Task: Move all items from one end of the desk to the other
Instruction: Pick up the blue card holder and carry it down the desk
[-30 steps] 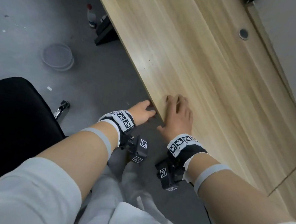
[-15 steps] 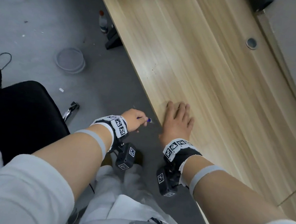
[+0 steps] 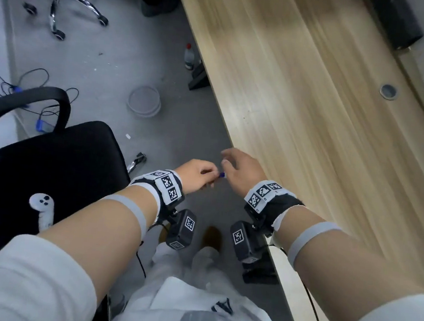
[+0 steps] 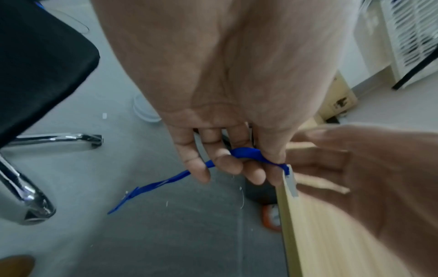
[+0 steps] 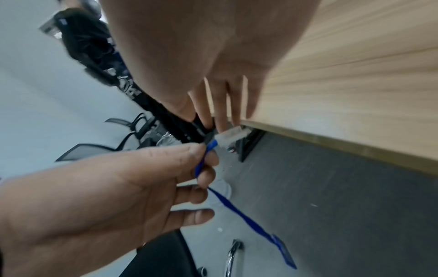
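Left hand (image 4: pixel 220 105): fingers and thumb curled, pinching thin blue flexible strap (image 4: pixel 246 152) beside front edge of light wood-grain desk (image 3: pixel 313 123), loose tail hanging over grey floor (image 3: pixel 107 54). Right hand (image 3: pixel 241 172): fingers loosely spread, empty, just beside strap's end. Advice: gather dangling tail before carrying along desk

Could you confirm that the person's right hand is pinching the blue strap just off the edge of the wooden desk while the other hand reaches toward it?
Not quite: the left hand pinches the blue strap, as the left wrist view shows. The right hand is the one reaching in, just off the wooden desk edge.
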{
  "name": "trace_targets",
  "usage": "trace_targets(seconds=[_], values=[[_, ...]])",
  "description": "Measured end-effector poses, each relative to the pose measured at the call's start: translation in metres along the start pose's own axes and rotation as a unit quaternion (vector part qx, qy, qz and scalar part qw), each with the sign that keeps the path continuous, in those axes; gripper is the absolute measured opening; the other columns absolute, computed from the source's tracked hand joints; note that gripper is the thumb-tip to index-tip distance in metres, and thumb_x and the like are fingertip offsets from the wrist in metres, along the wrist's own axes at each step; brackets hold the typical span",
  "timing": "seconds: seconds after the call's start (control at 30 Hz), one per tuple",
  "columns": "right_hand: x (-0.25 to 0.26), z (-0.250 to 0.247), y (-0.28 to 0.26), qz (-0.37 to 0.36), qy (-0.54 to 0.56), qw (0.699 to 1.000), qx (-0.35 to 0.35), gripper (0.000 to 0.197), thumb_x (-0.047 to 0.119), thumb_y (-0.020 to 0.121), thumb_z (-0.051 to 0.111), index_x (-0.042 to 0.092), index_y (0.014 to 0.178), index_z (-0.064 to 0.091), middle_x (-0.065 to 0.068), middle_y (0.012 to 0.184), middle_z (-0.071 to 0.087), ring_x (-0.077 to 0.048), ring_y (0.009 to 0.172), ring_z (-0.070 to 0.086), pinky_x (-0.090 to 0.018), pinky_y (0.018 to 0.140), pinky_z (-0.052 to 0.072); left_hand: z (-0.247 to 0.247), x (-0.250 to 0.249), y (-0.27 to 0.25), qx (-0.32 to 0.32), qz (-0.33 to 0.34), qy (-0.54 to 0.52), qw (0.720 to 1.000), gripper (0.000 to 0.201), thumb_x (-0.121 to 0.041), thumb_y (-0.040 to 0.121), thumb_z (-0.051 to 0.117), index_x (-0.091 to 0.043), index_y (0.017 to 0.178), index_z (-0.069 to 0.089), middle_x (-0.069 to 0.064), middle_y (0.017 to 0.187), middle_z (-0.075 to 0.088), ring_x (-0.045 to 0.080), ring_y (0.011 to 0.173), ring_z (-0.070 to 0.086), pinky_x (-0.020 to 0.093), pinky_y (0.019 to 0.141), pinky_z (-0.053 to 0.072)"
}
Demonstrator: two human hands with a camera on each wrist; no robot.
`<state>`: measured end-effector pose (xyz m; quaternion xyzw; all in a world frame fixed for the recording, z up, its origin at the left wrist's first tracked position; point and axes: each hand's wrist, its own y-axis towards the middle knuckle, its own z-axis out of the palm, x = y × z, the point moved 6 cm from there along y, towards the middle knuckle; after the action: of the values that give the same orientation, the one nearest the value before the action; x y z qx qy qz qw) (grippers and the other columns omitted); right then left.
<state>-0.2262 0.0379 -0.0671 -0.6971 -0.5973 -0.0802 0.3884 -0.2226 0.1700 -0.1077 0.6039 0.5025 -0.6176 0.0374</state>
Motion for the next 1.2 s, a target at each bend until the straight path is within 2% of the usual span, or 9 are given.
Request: trace_targets(seconds=[0.2, 0.37, 0.53, 0.6, 0.67, 0.77, 0.9, 1.03, 1.2], values=[[0.03, 0.03, -0.013, 0.027, -0.051, 0.994, 0.097, 0.041, 0.033, 0.1, 0.044, 0.015, 0.065, 0.054, -0.005, 0.071, 0.055, -0.026, 0.077, 0.053, -0.031, 0.06, 0.033, -0.033, 0.006, -0.049, -0.027, 0.001, 0.015, 1.0, 0.025, -0.019, 0.099, 0.06, -0.023, 0.075, 0.066, -0.005, 0.065, 0.063, 0.006, 0.057, 0.055, 0.025, 0.064, 0.049], [0.017, -0.011, -0.044, 0.132, 0.029, 0.98, -0.143, 0.029, 0.025, 0.101, 0.044, 0.011, 0.078, 0.056, -0.001, 0.064, 0.049, -0.029, 0.073, 0.049, -0.03, 0.06, 0.031, -0.076, 0.023, -0.1, -0.083, 0.021, 0.061, 0.994, 0.023, -0.021, 0.099, 0.059, -0.012, 0.082, 0.07, -0.004, 0.06, 0.052, 0.001, 0.043, 0.042, 0.013, 0.05, 0.034], [0.026, 0.003, -0.103, 0.279, -0.005, 0.908, -0.312, 0.021, 0.027, 0.09, 0.05, 0.022, 0.095, 0.069, -0.01, 0.108, 0.06, -0.037, 0.11, 0.052, -0.041, 0.092, 0.044, -0.113, 0.033, -0.145, -0.129, 0.1, 0.079, 0.983, 0.027, -0.023, 0.099, 0.061, -0.013, 0.074, 0.069, -0.014, 0.049, 0.055, -0.002, 0.042, 0.046, 0.017, 0.055, 0.032], [0.065, 0.035, -0.11, 0.209, 0.027, 0.932, -0.296, 0.023, 0.036, 0.087, 0.053, 0.028, 0.101, 0.069, -0.004, 0.116, 0.06, -0.028, 0.115, 0.053, -0.041, 0.098, 0.044, -0.119, 0.035, -0.158, -0.126, 0.128, 0.1, 0.979, 0.03, -0.034, 0.096, 0.06, -0.025, 0.068, 0.066, -0.016, 0.057, 0.063, -0.002, 0.052, 0.053, 0.024, 0.067, 0.04], [0.108, 0.071, -0.109, 0.109, 0.135, 0.956, -0.237, 0.029, 0.04, 0.09, 0.055, 0.027, 0.112, 0.068, 0.001, 0.124, 0.061, -0.02, 0.118, 0.056, -0.037, 0.102, 0.044, -0.118, 0.039, -0.17, -0.101, 0.147, 0.103, 0.979, 0.028, -0.043, 0.089, 0.056, -0.029, 0.067, 0.066, -0.002, 0.072, 0.071, 0.014, 0.07, 0.063, 0.036, 0.081, 0.048], [0.158, 0.116, -0.113, 0.044, 0.227, 0.961, -0.152, 0.033, 0.038, 0.095, 0.053, 0.026, 0.124, 0.062, 0.005, 0.123, 0.064, -0.015, 0.116, 0.058, -0.035, 0.104, 0.045, -0.104, 0.042, -0.188, -0.032, 0.162, 0.052, 0.985, 0.017, -0.018, 0.092, 0.058, -0.013, 0.081, 0.069, 0.012, 0.081, 0.07, 0.018, 0.074, 0.061, 0.032, 0.077, 0.051], [0.185, 0.141, -0.131, 0.042, 0.193, 0.972, -0.126, 0.029, 0.04, 0.099, 0.044, 0.023, 0.113, 0.062, 0.001, 0.1, 0.069, -0.019, 0.099, 0.063, -0.035, 0.094, 0.048, -0.101, 0.049, -0.209, -0.036, 0.173, 0.011, 0.984, 0.024, 0.006, 0.083, 0.049, -0.001, 0.088, 0.072, 0.01, 0.081, 0.071, 0.014, 0.074, 0.061, 0.024, 0.073, 0.05], [0.182, 0.153, -0.147, 0.059, 0.142, 0.983, -0.096, 0.037, 0.042, 0.101, 0.037, 0.019, 0.084, 0.06, 0.006, 0.071, 0.062, -0.024, 0.084, 0.063, -0.036, 0.082, 0.048, -0.094, 0.059, -0.222, -0.003, 0.191, -0.002, 0.982, 0.031, 0.011, 0.083, 0.049, -0.012, 0.071, 0.066, -0.003, 0.062, 0.063, 0.006, 0.06, 0.056, 0.021, 0.066, 0.047], [0.161, 0.149, -0.174, 0.075, 0.142, 0.981, -0.107, 0.04, 0.039, 0.101, 0.042, 0.018, 0.08, 0.068, 0.007, 0.065, 0.054, -0.011, 0.063, 0.048, -0.028, 0.062, 0.038, -0.083, 0.072, -0.216, 0.017, 0.178, 0.013, 0.984, 0.011, -0.012, 0.09, 0.07, -0.003, 0.084, 0.071, 0.0, 0.073, 0.066, 0.007, 0.07, 0.055, 0.023, 0.073, 0.046]])
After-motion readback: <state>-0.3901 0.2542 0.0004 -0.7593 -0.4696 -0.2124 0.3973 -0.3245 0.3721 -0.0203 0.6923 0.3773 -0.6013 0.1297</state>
